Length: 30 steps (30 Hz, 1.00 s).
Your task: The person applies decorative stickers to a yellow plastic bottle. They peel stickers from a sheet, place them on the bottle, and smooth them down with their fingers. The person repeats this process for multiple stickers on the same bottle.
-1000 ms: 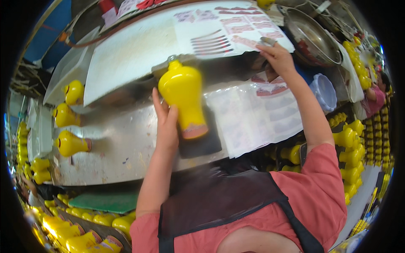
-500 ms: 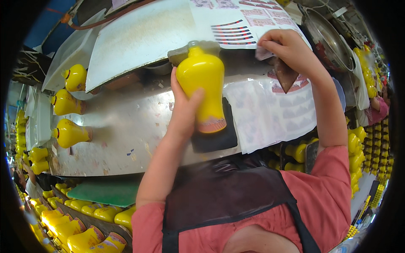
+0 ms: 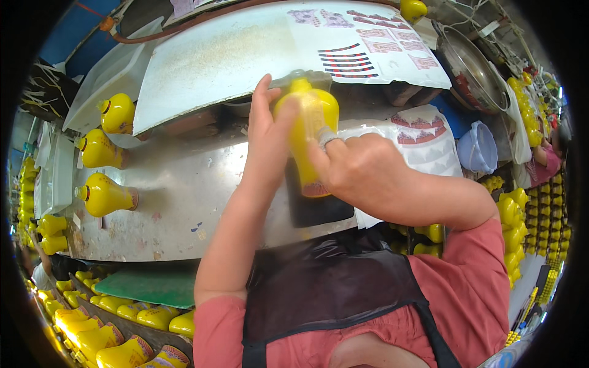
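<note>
A glossy yellow vase (image 3: 325,110) with a patterned band at its foot lies tilted over a black pad (image 3: 322,210), its neck by a grey block (image 3: 316,80). My left hand (image 3: 270,126) is closed round the vase's left side, thumb across it and fingertips raised past its shoulder. Against the vase's front is my right hand (image 3: 362,168), its fingers curled and partly blurred, with a greyish wrap on one finger. Just above those fingers a pale, see-through patch (image 3: 314,115) lies over the vase; its edges are smeared. Whatever the right fingers hold is mostly hidden.
Several yellow vases (image 3: 101,195) lie along the metal table's (image 3: 196,190) left side. Printed decal sheets (image 3: 383,46) cover a white board (image 3: 215,61) at the back; another sheet (image 3: 423,132) lies right. A metal pan (image 3: 469,64) and blue bucket (image 3: 478,149) stand far right.
My right hand has come from the decal sheets at the right onto the vase, with the pinkish piece it pinched. The brown triangular thing by it is out of sight. My left hand still holds the vase.
</note>
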Motion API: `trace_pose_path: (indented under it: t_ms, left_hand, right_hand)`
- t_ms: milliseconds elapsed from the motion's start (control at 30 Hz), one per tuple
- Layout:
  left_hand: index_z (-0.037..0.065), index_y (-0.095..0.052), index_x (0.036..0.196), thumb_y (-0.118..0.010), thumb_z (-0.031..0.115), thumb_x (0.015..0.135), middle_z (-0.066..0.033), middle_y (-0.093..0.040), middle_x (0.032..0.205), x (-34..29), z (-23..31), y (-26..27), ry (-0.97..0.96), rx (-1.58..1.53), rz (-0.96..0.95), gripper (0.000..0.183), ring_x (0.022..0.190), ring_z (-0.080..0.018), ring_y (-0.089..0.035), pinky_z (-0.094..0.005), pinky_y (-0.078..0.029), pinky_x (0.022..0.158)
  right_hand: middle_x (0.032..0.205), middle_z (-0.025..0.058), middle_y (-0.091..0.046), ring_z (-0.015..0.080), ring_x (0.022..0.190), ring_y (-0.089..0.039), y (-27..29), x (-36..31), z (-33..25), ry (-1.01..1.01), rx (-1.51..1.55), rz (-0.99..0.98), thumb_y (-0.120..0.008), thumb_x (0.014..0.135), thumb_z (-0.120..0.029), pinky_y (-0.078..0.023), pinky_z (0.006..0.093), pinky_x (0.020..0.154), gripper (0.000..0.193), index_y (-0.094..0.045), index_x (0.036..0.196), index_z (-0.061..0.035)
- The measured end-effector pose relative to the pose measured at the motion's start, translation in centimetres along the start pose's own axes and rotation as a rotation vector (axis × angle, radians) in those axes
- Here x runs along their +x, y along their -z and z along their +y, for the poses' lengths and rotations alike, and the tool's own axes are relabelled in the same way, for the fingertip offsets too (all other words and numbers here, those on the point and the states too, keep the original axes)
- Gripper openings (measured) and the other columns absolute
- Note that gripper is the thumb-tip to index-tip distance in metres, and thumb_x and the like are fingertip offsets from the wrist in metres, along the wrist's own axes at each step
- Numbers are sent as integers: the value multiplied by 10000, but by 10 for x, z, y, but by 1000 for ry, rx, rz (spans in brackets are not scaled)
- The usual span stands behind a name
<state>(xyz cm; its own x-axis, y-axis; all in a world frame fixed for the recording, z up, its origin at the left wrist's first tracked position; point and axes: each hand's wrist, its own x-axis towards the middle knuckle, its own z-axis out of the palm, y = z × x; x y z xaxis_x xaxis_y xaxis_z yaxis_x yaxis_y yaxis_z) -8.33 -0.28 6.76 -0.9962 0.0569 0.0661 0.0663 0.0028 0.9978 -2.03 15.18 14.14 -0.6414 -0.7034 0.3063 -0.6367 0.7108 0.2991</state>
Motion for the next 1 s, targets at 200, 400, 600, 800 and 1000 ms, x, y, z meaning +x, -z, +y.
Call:
trace_pose_path:
  t_ms: [200,400,600,800,1000]
  left_hand:
    - [29,-451,1497,-733,389,883,-209,-560,1333,23,-15,-5,-104,268,35,766,1277,-347,-517,-442,-407,1098]
    - [2,-312,1585,-579,376,988,-263,-472,1501,0,-37,-6,-135,139,42,754,1388,-405,-466,-481,-360,1168]
    - [-8,-18,1643,-538,444,1042,-255,-238,1650,-25,-54,1,-173,179,-144,915,1519,-360,-296,-428,-261,1237]
    - [-33,21,1625,-705,296,913,-298,-146,1648,-27,-59,-7,-104,133,-125,1068,1523,-437,-262,-471,-278,1236]
    - [-14,27,1624,-811,277,808,-288,-198,1613,-31,-58,-10,-39,119,-114,1205,1492,-434,-303,-474,-317,1217]
  right_hand:
    - [626,-10,-517,131,508,-560,-26,-18,-17,30,-137,82,-654,739,-150,-412,274,421,207,-698,910,-42]
    - [680,-12,-497,134,526,-551,-10,-44,-42,120,-107,36,-654,792,-178,-424,269,441,373,-733,1137,-60]
    - [817,105,-606,268,594,-639,-26,-30,16,-214,296,134,-690,930,-232,-520,373,518,425,-632,1343,-152]
    - [887,164,-597,361,738,-657,-58,8,53,-328,518,-11,-635,992,-257,-542,443,667,446,-601,1436,-274]
    - [895,171,-597,384,769,-656,-56,11,51,-316,489,-70,-621,1001,-257,-543,469,696,460,-577,1459,-271]
